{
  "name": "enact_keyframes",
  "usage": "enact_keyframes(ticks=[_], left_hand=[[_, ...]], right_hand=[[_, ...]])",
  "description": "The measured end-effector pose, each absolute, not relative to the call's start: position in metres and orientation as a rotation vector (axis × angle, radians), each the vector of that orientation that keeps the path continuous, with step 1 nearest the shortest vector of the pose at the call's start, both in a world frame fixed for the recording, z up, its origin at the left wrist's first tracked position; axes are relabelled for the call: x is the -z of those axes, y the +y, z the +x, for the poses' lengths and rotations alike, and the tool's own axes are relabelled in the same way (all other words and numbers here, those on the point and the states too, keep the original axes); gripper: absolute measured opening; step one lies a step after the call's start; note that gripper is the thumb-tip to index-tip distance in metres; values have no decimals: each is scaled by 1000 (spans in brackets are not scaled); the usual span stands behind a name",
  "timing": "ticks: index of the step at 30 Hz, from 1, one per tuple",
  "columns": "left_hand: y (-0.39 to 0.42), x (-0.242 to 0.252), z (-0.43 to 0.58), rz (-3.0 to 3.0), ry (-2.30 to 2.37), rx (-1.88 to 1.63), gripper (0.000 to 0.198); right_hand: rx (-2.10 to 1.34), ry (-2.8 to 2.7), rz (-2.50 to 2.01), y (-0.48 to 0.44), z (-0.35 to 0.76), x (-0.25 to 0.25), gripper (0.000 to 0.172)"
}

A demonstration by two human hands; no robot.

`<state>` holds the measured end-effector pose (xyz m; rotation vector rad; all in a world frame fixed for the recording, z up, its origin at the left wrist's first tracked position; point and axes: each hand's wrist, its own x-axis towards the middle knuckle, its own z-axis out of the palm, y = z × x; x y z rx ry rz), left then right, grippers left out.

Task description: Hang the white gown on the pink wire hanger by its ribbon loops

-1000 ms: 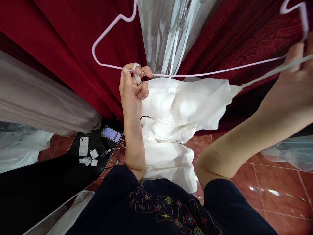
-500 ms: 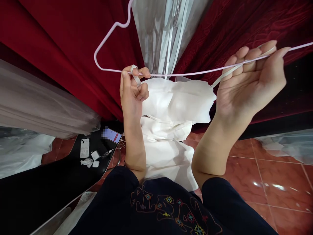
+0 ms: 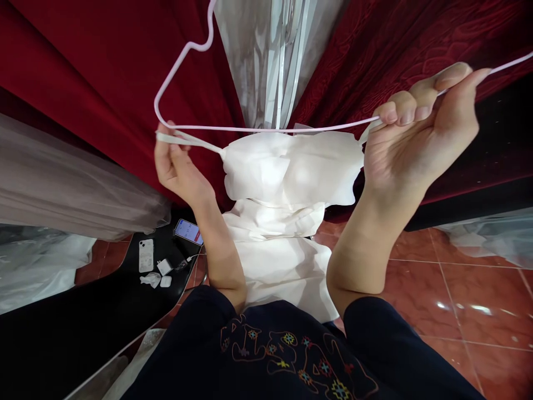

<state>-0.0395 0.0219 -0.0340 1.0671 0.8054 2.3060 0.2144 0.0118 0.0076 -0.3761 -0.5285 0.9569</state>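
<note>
A white garment (image 3: 287, 183) hangs from a thin pale wire hanger (image 3: 250, 129) in front of me. My left hand (image 3: 172, 164) is closed on the garment's left strap (image 3: 189, 141), stretched out sideways under the hanger's left corner. My right hand (image 3: 416, 133) is raised at the right, fingers curled round the hanger's bar and the garment's right strap (image 3: 368, 129) where it meets the wire. The garment's lower folds drop between my forearms toward my dark embroidered top (image 3: 283, 350).
Red velvet curtains (image 3: 104, 72) and clear plastic garment covers (image 3: 270, 61) hang behind. A grey tulle skirt (image 3: 70, 189) is at the left. Two phones (image 3: 146, 255), a charger and small items lie on a black surface (image 3: 62, 328). Red floor tiles (image 3: 458, 300) show at the right.
My left hand slid left along the hanger, pulling the strap out to the hanger's corner. My right hand came in from the far right and curled round the wire and the right strap.
</note>
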Motion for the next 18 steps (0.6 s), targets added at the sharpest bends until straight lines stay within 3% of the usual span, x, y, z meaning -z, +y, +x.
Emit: enact_keyframes(ticks=[5, 8, 13, 18], left_hand=[[23, 17, -46, 1319, 808, -2258, 24], [25, 1, -45, 1565, 773, -2071, 36], [33, -25, -44, 1854, 934, -1706, 36], [41, -45, -36, 1868, 967, -1647, 14]], right_hand=[[-881, -545, -461, 9, 210, -11, 36], [-849, -574, -520, 10, 211, -8, 34], [-722, -702, -704, 12, 217, 0, 47], [-747, -705, -723, 10, 223, 0, 53]])
